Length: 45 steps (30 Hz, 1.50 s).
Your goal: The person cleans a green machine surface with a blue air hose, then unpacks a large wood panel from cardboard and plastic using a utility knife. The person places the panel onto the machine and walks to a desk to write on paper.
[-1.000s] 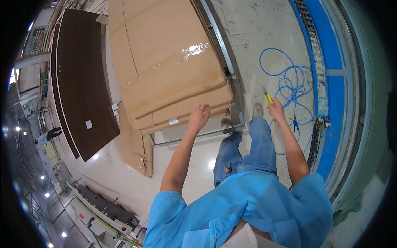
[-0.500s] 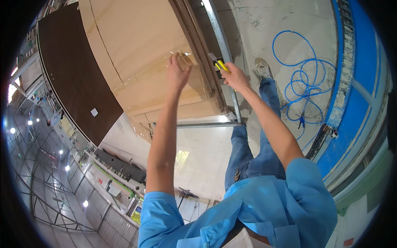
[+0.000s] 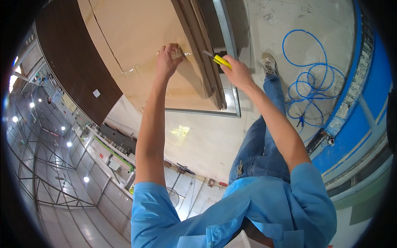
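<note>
Head view: carton (image 3: 138,33) ahead-left, long axis apparently pointing away; left hand (image 3: 167,60) nearer, curled at tape (image 3: 179,53); right hand (image 3: 238,72) grips yellow knife (image 3: 222,61).

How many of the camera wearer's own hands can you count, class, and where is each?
2: the left hand is at the clear tape on the cardboard; the right hand, to the right of the cardboard, grips a yellow cutter. Neither is hidden.

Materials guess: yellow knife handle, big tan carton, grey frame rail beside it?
Knife handle: likely plastic, going by its bright, even yellow.
Carton: probably cardboard, matte tan, with a long seam line.
Frame rail: looks like metal, grey with dull sheen; exact metal unclear.
</note>
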Available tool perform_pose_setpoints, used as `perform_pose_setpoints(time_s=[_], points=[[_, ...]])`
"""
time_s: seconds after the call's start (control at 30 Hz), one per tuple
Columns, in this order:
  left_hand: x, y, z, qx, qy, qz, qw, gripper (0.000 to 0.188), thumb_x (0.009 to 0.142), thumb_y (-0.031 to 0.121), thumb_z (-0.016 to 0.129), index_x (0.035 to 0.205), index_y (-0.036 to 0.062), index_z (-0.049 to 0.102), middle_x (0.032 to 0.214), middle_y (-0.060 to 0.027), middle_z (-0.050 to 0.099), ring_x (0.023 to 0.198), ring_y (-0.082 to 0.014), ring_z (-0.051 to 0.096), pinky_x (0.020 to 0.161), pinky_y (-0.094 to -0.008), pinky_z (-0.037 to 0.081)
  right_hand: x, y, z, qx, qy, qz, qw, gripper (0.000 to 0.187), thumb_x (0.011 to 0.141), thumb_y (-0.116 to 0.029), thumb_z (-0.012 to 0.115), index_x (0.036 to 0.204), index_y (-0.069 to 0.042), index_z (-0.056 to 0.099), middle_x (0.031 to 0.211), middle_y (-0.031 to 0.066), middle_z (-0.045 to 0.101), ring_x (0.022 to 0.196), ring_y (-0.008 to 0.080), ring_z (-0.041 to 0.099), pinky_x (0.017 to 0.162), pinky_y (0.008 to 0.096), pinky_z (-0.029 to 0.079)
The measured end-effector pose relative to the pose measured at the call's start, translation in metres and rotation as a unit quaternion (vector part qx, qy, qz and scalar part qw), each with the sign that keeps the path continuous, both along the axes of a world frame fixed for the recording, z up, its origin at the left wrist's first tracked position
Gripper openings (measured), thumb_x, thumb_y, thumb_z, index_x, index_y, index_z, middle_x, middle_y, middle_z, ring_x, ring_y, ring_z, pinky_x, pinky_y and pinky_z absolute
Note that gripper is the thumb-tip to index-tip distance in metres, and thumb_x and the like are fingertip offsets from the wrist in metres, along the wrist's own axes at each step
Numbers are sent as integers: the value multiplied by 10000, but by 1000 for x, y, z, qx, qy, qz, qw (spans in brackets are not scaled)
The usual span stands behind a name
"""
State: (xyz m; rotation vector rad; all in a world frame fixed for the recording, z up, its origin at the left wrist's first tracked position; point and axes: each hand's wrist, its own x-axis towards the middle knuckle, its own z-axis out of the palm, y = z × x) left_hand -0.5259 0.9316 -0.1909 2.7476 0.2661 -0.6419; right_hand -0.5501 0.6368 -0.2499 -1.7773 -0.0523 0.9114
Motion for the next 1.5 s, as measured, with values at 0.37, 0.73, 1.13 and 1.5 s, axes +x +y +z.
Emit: perform_pose_setpoints(time_s=[0.37, 0.73, 1.13, 1.5], points=[[18, 4, -5, 44, 72, -1, 996, 201, 887, 204, 672, 1063, 110, 650, 1089, -106, 672, 1077, -331, 608, 897, -443, 493, -8, -34, 5, -49, -3, 51, 997, 312, 938, -243, 613, 1201, -80, 580, 959, 211, 691, 904, 417, 663, 759, 491, 501], [20, 25, 9, -33, 108, -110, 988, 512, 806, 419, 776, 1221, 135, 676, 1083, -106, 702, 1065, -307, 652, 943, -395, 500, 32, -19, 32, -40, -66, 38, 996, 295, 948, -226, 618, 1195, -68, 579, 941, 215, 674, 897, 406, 659, 753, 457, 500], [38, 17, 4, -139, 330, 58, 932, 513, 724, 362, 835, 1110, 45, 717, 1071, -124, 721, 982, -248, 663, 866, -372, 513, 82, 27, 29, -66, -192, 207, 957, 244, 937, -187, 594, 1172, -129, 625, 997, 138, 686, 920, 375, 660, 789, 483, 529], [29, 17, 2, -183, 281, 86, 938, 422, 734, 273, 834, 1066, 36, 725, 963, -103, 726, 916, -232, 652, 845, -361, 499, 90, 29, 25, -99, -244, 278, 924, 184, 919, -99, 557, 1085, -119, 634, 941, 111, 658, 917, 345, 676, 762, 480, 544]])
